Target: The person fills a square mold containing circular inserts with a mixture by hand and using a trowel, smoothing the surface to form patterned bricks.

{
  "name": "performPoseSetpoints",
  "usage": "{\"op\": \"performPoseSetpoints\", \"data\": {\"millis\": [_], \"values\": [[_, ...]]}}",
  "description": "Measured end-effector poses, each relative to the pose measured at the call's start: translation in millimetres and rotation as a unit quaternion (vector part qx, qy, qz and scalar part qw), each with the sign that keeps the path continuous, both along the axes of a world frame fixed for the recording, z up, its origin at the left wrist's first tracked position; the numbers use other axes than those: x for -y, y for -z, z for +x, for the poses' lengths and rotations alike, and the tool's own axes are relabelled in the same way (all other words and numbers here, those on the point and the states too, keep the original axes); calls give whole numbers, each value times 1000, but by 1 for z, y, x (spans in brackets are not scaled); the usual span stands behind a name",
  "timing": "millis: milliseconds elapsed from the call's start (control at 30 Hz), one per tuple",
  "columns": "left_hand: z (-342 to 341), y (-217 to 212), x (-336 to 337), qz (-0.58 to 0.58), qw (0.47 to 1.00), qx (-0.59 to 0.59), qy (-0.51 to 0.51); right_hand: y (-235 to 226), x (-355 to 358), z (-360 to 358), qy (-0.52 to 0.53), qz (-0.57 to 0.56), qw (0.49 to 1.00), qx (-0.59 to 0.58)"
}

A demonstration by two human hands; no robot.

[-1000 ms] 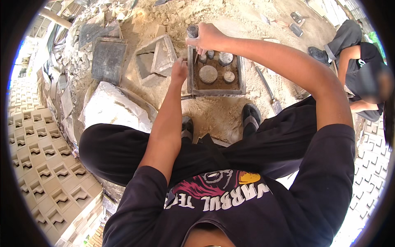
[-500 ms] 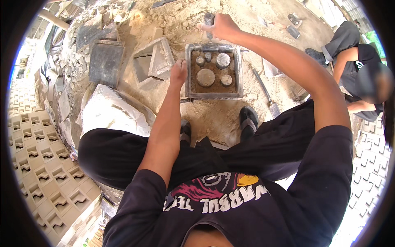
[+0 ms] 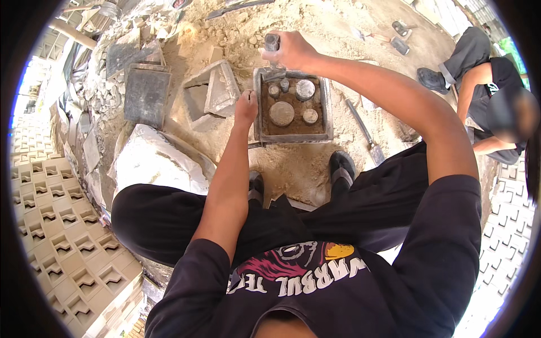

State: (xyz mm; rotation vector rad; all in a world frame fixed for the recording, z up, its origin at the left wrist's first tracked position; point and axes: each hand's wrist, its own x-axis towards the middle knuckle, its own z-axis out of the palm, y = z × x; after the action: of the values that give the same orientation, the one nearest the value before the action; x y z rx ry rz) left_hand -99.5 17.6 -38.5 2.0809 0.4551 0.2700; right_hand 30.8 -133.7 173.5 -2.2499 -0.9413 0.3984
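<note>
A square grey frame (image 3: 330, 121) lies on the ground before me, filled with brown sand. Several round pieces sit in the sand, among them a wide pale disc (image 3: 282, 114) and a whitish cylinder (image 3: 305, 89). My left hand (image 3: 246, 108) is closed in a fist against the frame's left side; what its fingers hold is hidden. Beyond the frame's far edge, my right hand (image 3: 293, 52) grips a short dark cylindrical tool (image 3: 272, 43), held upright. The tool's lower end shows only in part.
Left of the frame are a tilted box-like block (image 3: 220, 90), a dark slab (image 3: 146, 93) and a white sack (image 3: 155, 163). A long-handled tool (image 3: 360, 124) lies to the right, with a mallet (image 3: 399, 45) farther off. Another person (image 3: 496, 96) sits at the right.
My right hand has moved left and nearer, bringing the dark tool close to the frame's far edge. My left hand stays by the frame's left side. The whole view has shifted slightly.
</note>
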Motion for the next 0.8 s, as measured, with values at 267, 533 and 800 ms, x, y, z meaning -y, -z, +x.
{"op": "performPoseSetpoints", "data": {"millis": [267, 533, 800], "values": [[3, 1, -1, -4, 1000, -24, 4, -3, -3, 7, -43, -79, 996, 5], [7, 4, -4, -42, 999, -11, 2, -13, 23, 43, 40, -246, 963, 98], [20, -4, 15, 33, 997, 74, -13, -4, 63, 33, 54, -124, 987, 89]]}}
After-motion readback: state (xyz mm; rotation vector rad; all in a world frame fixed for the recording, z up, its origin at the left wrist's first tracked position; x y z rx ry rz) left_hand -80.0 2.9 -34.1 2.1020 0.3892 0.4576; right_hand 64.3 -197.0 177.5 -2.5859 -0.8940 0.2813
